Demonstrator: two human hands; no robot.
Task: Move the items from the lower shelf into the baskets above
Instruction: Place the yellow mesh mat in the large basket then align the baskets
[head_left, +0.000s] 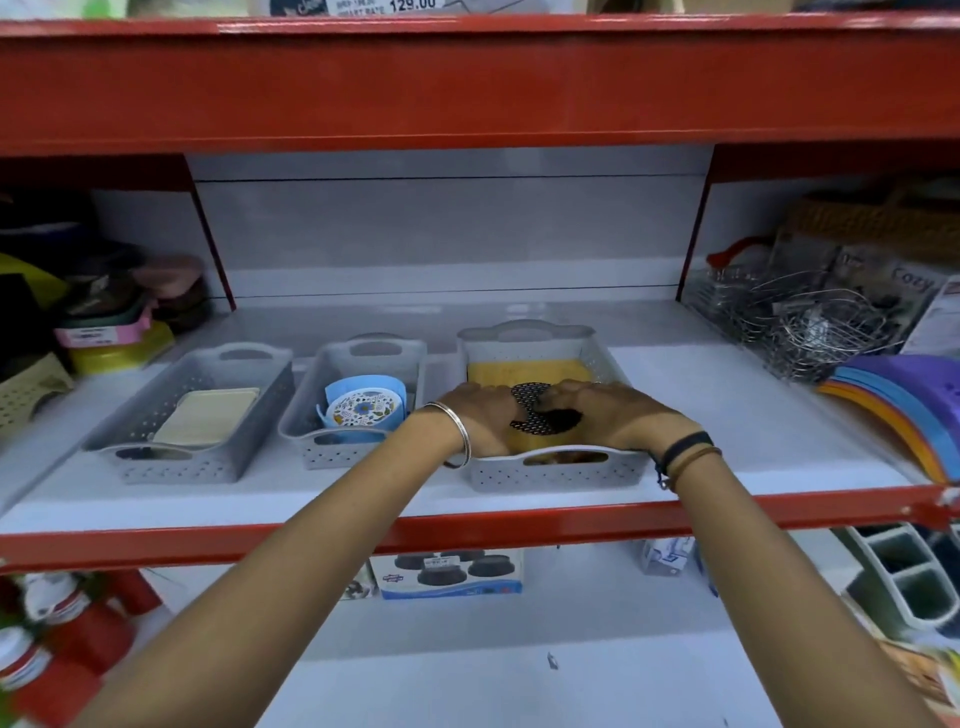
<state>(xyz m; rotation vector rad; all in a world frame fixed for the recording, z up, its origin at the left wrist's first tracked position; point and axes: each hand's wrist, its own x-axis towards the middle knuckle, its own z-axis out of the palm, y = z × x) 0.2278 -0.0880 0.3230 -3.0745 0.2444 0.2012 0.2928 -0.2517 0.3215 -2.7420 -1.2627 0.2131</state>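
Both bare forearms reach forward and up from the bottom of the view, drawing together toward the middle. The left hand (480, 415) lies palm down with its fingers curled inward, a thin metal bangle (460, 435) around the wrist. The right hand (615, 415) mirrors it, palm down, fingers bent toward the left, with dark bands (688, 448) on its wrist. The fingertips of both hands nearly meet.

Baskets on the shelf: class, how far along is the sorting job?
Done: the left basket holds a cream lid, the middle basket a blue floral item. In hand: both hands, left and right, hold a black mesh piece over the right basket. Left: a box below.
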